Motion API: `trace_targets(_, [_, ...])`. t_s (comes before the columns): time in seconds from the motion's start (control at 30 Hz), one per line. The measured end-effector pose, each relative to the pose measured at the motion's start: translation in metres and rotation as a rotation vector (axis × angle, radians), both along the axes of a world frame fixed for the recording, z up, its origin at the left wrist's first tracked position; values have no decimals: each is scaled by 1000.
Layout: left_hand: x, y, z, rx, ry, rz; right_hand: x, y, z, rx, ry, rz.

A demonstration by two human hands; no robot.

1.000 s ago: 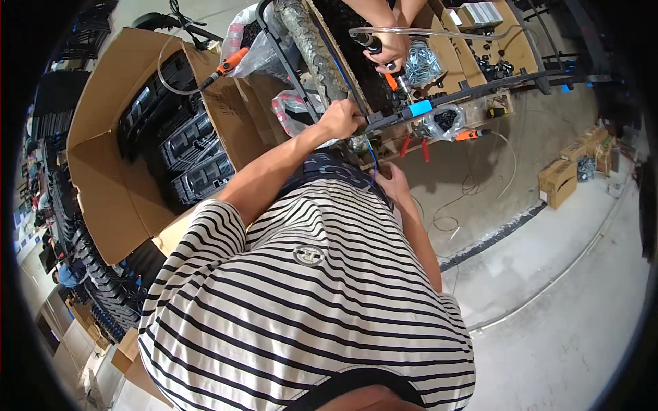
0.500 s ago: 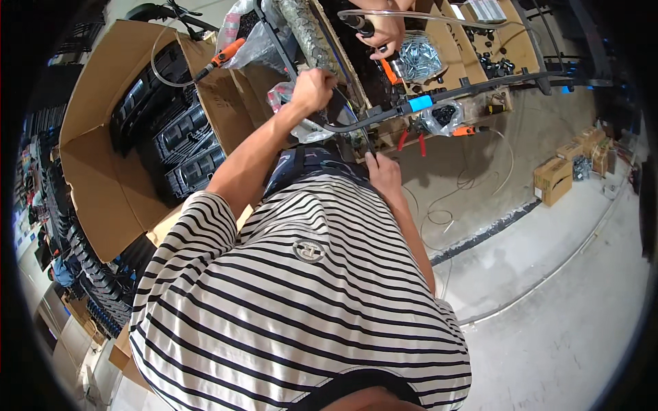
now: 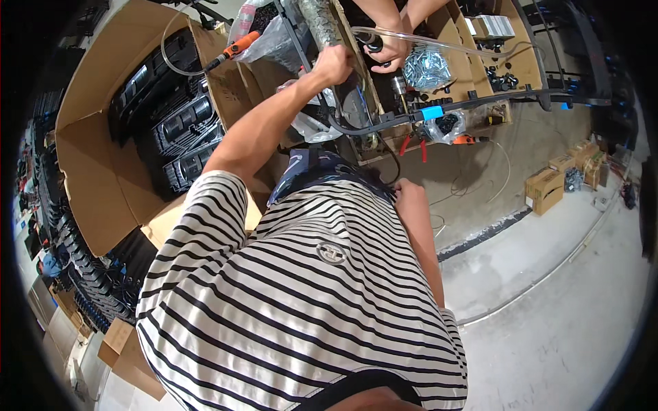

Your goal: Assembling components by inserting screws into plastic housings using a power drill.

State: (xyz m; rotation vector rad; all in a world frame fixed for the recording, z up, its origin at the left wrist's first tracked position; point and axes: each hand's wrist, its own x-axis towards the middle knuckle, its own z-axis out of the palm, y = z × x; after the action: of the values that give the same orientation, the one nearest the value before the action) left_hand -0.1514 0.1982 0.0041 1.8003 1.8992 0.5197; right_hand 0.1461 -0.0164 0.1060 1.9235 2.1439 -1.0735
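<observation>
A black tubular frame (image 3: 373, 129) with a band of blue tape (image 3: 432, 112) lies across the workbench in front of me. My left hand (image 3: 334, 65) is closed beside the frame, over the upright wooden log-like post (image 3: 319, 22); what its fingers grip is hidden. Close to my right hip, my right hand (image 3: 410, 194) is closed at the lower end of a thin dark cord-like strip (image 3: 396, 164). The strip bends up toward the frame, and its upper part is hard to follow. A clear plastic bag (image 3: 312, 127) lies below my left hand.
Across the bench a co-worker's hands (image 3: 389, 51) hold a dark power driver by a bag of silver screws (image 3: 426, 67). Red-handled pliers (image 3: 414, 146) hang at the bench edge. An orange driver (image 3: 241, 44) rests by an open carton (image 3: 89, 137) of black parts. Small cartons (image 3: 545, 192) stand right.
My left hand has moved up and right along the post. My right hand has drawn back toward my hip, and the dark strip now shows bowed above it. The view has shifted slightly.
</observation>
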Motion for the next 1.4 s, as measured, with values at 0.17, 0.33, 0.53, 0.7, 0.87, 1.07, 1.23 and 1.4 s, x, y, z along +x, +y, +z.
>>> trace_targets(0.17, [-27, 28, 11, 45, 25, 51, -14, 14, 28, 141, 96, 175])
trace_targets(0.33, [-55, 21, 5, 222, 146, 133, -50, 41, 27, 246, 46, 336])
trace_targets(0.53, [-37, -58, 43, 300, -112, 302, -64, 57, 33, 256, -28, 456])
trace_targets(0.7, [68, -164, 61, -731, -1036, 241, -59, 64, 35, 257, -12, 537])
trace_targets(0.87, [128, -173, 18, -729, -1331, 500, -47, 68, 27, 190, 87, 593])
trace_targets(1.07, [160, -173, 0, -577, -1349, 893, 5, 85, 50, 84, 450, 612])
trace_targets(1.23, [170, -183, 5, -479, -1113, 1039, 127, 138, -20, -555, 890, 319])
trace_targets(1.4, [181, -160, 25, -565, -986, 1049, 272, 189, -306, 40, 149, 17])
